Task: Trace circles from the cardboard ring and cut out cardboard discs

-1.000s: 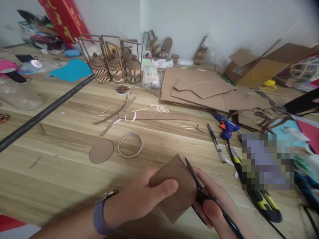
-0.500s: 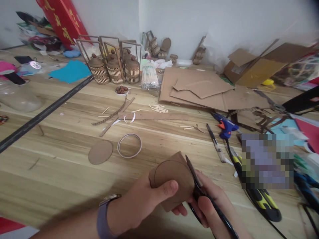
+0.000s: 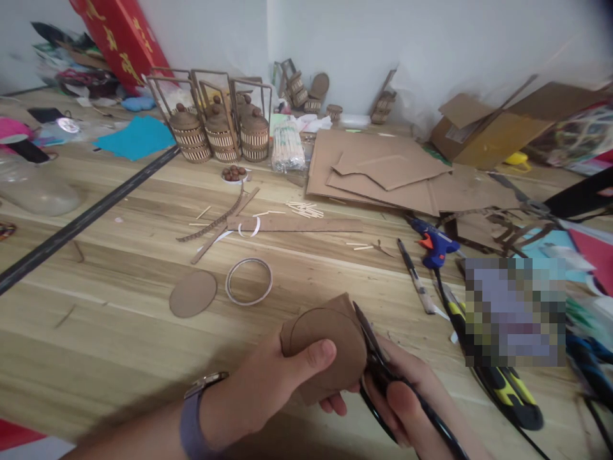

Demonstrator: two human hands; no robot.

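A piece of brown cardboard (image 3: 335, 342) with a circle drawn on it is pinched in my left hand (image 3: 268, 383), thumb on top and fingertips showing beneath. Black scissors (image 3: 378, 358) are in my right hand (image 3: 412, 396), their blades at the right edge of the cardboard beside the drawn line. The lower blade is mostly hidden by the cardboard. Farther up the table lie a cut cardboard disc (image 3: 193, 294) and a ring-shaped roll of tape (image 3: 248, 281).
A glue gun (image 3: 433, 241), a pen (image 3: 414, 275) and a yellow-black cutter (image 3: 517, 396) lie to the right. Cardboard sheets (image 3: 373, 166) and lidded stick baskets (image 3: 220, 134) stand farther back. Cardboard strips (image 3: 297, 224) and small sticks lie mid-table.
Both hands have shifted slightly, the left hand and the cardboard a little to the left. The scissors remain at the cardboard's right edge.
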